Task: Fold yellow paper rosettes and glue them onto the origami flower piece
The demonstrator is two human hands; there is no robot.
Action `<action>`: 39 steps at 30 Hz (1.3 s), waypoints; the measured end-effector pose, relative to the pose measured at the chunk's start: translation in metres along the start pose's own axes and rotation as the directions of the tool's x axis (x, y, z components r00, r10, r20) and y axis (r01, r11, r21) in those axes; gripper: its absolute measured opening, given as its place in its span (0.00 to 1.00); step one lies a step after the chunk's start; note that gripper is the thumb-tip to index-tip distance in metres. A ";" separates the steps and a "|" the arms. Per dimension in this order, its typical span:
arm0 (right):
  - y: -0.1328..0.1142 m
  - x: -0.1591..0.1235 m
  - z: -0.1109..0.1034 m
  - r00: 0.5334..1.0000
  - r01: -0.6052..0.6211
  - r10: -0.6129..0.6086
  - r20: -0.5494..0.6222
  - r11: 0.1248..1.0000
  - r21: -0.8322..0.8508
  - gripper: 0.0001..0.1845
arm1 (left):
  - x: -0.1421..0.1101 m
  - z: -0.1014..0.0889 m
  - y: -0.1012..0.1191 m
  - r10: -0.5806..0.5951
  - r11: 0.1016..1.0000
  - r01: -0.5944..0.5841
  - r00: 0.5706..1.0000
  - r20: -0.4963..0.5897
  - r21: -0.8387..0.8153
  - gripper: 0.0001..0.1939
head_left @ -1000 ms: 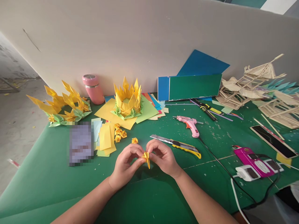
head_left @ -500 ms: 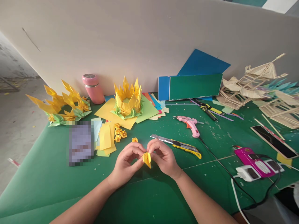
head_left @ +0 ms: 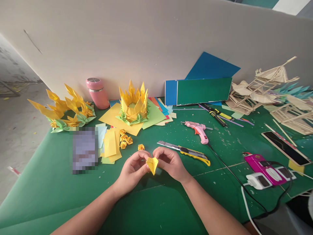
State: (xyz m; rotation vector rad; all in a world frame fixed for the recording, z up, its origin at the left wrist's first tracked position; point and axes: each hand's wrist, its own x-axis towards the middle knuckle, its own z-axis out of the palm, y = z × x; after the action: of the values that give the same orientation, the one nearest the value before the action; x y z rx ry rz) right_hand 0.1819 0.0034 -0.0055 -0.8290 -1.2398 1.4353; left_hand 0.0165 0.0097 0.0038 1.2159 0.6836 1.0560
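Between my two hands is a small folded piece of yellow paper (head_left: 152,165), its pointed end facing down toward me. My left hand (head_left: 133,168) pinches its left edge between thumb and fingers. On the other side my right hand (head_left: 172,164) grips the right edge the same way; some fingertips are hidden behind the paper. Just beyond my left fingers lies one folded paper rose (head_left: 141,147), and several more paper roses (head_left: 126,140) sit in a cluster to its left. A yellow utility knife (head_left: 184,151) with its blade out lies beyond my right hand.
Two yellow paper crowns (head_left: 133,109) with green leaves stand at the back left, near a pink flask (head_left: 97,93). Yellow paper sheets (head_left: 110,143) lie at left. A pink glue gun (head_left: 199,130), its cord, a magenta power strip (head_left: 266,169), a phone (head_left: 285,148) and stick models (head_left: 254,94) occupy the right.
The folded paper has turned and spread wider, showing a broader face toward me. Both hands have shifted very slightly left, uncovering more of the single rose.
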 end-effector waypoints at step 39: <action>0.002 0.005 -0.008 0.960 -0.281 0.281 0.005 0.958 0.063 0.17 | 0.012 -0.008 0.003 -0.431 0.902 0.431 0.900 -0.058 -0.014 0.18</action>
State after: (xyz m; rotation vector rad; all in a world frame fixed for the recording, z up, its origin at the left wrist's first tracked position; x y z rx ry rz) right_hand 0.1881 0.0103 -0.0086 -0.9941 -1.0986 1.6897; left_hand 0.0130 0.0239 0.0060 0.9723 0.9493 0.7202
